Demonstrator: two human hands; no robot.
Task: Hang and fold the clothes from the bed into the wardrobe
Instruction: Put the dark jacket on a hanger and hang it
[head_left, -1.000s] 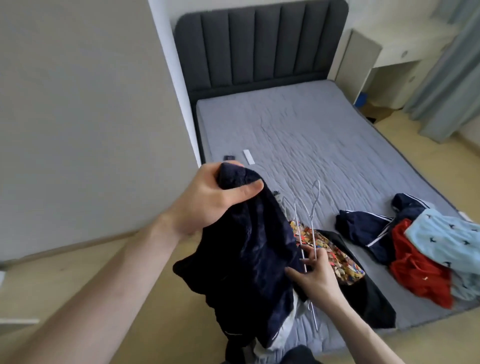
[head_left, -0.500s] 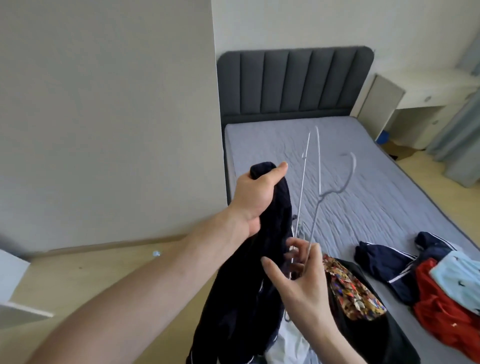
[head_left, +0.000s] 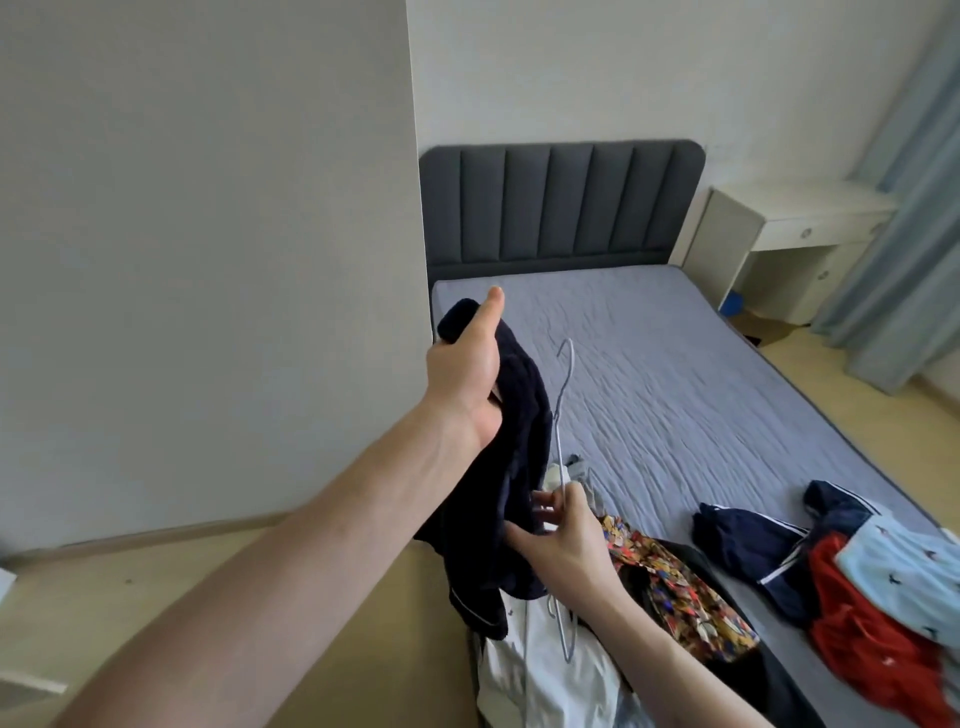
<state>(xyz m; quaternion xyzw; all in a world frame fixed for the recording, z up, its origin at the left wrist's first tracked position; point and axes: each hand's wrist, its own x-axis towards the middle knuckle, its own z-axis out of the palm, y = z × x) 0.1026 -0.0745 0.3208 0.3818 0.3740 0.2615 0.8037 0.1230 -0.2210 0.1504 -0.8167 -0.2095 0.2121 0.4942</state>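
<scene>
L hand (head_left: 470, 379) now raised higher, gripping dark navy garment (head_left: 511, 467) at its top. R hand (head_left: 563, 535) pinches wire hanger (head_left: 562, 415), which is swung down vs 0.5 s ago, hook at 12 o'clock, tucked beside the cloth. Looks like hanger insertion starting. Other clothes on bed (head_left: 675, 364) at 4 o'clock.

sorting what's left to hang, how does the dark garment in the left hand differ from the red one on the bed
The dark navy garment hangs lifted in the left hand; the red garment lies crumpled on the bed. The navy one is gripped beside a wire hanger; the red one is untouched, partly under a light blue garment. Both remain unhung.
</scene>
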